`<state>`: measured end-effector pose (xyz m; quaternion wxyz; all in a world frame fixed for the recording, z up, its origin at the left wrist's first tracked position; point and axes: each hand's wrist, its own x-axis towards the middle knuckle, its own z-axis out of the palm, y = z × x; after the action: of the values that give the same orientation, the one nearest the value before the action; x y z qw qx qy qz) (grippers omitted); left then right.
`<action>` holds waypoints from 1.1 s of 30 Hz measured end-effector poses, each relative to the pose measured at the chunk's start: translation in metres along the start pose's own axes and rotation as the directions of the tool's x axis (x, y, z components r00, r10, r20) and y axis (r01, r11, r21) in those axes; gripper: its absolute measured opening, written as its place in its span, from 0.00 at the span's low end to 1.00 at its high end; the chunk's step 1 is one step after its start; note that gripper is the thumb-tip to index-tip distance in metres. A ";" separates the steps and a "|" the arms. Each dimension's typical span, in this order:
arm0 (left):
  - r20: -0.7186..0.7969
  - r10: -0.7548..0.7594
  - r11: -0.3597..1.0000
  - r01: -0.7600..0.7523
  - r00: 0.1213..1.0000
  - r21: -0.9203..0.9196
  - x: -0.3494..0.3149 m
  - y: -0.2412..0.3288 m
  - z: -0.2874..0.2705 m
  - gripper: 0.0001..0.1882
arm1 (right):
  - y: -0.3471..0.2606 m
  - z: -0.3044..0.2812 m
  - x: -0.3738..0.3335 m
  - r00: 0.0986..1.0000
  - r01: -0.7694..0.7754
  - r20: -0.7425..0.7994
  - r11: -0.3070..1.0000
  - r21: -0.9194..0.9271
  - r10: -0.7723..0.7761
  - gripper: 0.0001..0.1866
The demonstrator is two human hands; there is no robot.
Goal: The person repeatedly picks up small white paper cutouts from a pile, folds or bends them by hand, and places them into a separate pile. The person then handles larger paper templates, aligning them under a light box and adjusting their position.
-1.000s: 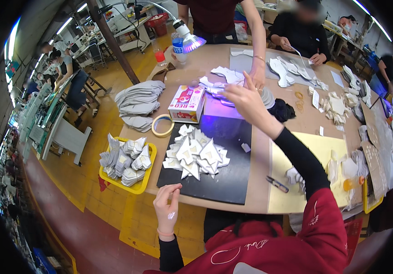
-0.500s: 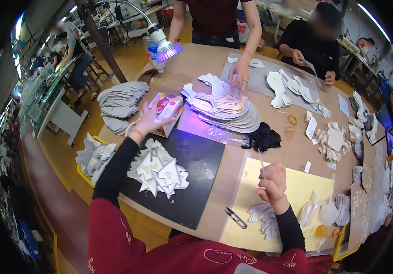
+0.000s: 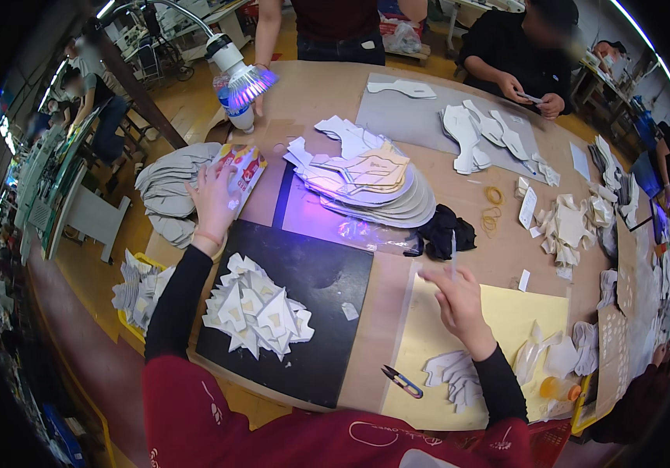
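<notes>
My left hand is on the near left side of a red, white and yellow printed cardboard box, fingers curved around it. A grey stack of cut pieces lies beside the box. Over the yellow sheet, my right hand holds a thin, pen-like stick upright between its fingers, with the index finger stretched left. Near that hand are small thread snips and grey cut pieces. A heap of white, pointed pieces rests on the black mat, beside one loose scrap.
A tall pile of cut pieces stands mid-table, beside a black cloth bundle. The lit lamp overhangs the far left, near a bottle. Two people are at the far side. An orange-capped bottle lies at right.
The box has shifted left, off the black mat, with my left hand. My right hand's fingers have loosened from a fist. A scrap now lies on the mat; the far person's hand has left the pile.
</notes>
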<state>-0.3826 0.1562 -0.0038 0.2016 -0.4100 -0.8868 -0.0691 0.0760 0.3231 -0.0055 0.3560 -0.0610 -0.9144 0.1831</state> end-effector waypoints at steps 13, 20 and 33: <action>0.328 0.537 0.518 0.003 0.777 -0.855 -0.021 0.063 -0.071 0.19 | 0.192 0.123 0.187 0.847 -0.112 0.484 0.963 -0.246 0.222 0.40; 0.831 0.453 -0.094 0.944 0.323 -0.316 -0.020 0.082 0.002 0.15 | 0.148 0.083 0.177 0.732 -0.229 0.649 0.972 -0.053 0.208 0.44; 0.751 0.226 -0.139 0.784 0.621 -0.606 0.009 0.154 0.051 0.35 | 0.109 -0.027 0.050 0.563 -0.818 0.070 0.544 0.186 0.824 0.20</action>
<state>-0.2864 0.2778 -0.0528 -0.5126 -0.1702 -0.6153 -0.5742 0.0555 0.4441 0.0026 0.2450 -0.4480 -0.7520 0.4169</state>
